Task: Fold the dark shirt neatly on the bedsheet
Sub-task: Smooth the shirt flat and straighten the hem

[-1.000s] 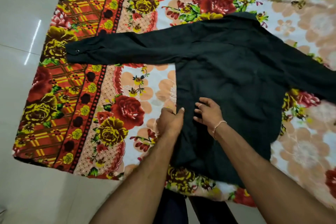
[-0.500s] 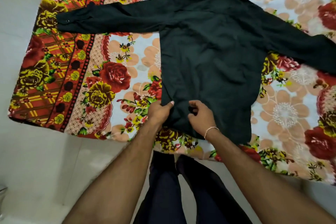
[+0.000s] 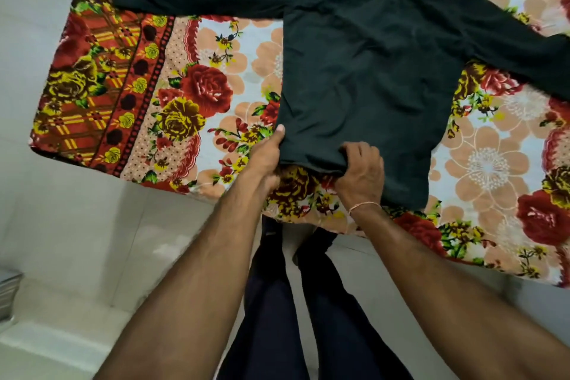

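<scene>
The dark shirt (image 3: 364, 58) lies flat on the floral bedsheet (image 3: 197, 77), both long sleeves spread out to the left and right. My left hand (image 3: 265, 157) grips the shirt's near left hem corner, thumb on top. My right hand (image 3: 361, 173) clutches the bottom hem a little to the right, fingers curled under the cloth. Between the two hands the hem is lifted slightly off the sheet.
The bedsheet lies on a pale tiled floor (image 3: 61, 241), its near edge just in front of my dark-trousered legs (image 3: 296, 302). A grey object (image 3: 9, 290) shows at the left edge of the view.
Both hands slid down from the middle of the shirt's body to its bottom hem and closed on the cloth. The view has shifted toward the sheet's near edge.
</scene>
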